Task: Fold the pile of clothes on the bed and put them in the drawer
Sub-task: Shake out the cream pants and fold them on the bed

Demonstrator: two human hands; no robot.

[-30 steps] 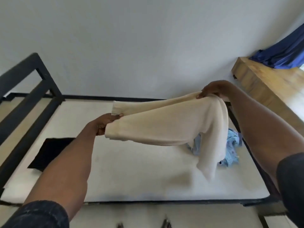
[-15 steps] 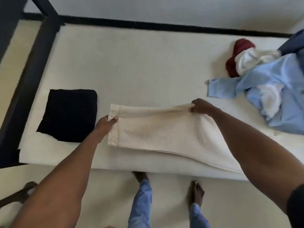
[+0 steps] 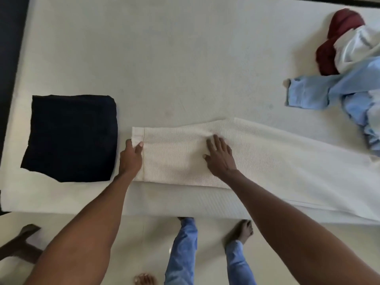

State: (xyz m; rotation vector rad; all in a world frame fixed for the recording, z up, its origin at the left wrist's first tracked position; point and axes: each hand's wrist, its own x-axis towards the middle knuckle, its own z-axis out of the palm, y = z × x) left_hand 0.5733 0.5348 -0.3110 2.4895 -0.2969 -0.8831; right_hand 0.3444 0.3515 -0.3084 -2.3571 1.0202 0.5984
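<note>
The left hand (image 3: 131, 156) pinches the hem corner of the cream garment (image 3: 257, 159), thumb on top and fingers under the edge, while the right hand (image 3: 221, 157) lies flat on its middle, fingers spread and pressing, both arms reaching forward from the near side of the bed (image 3: 164, 58). The garment lies flat along the bed's near edge, between the folded dark cloth (image 3: 70, 138) at left and the unfolded pile (image 3: 353, 64) at right. The long right end may slip off that edge, or the layers may skew, if the flat hand drags the knit.
</note>
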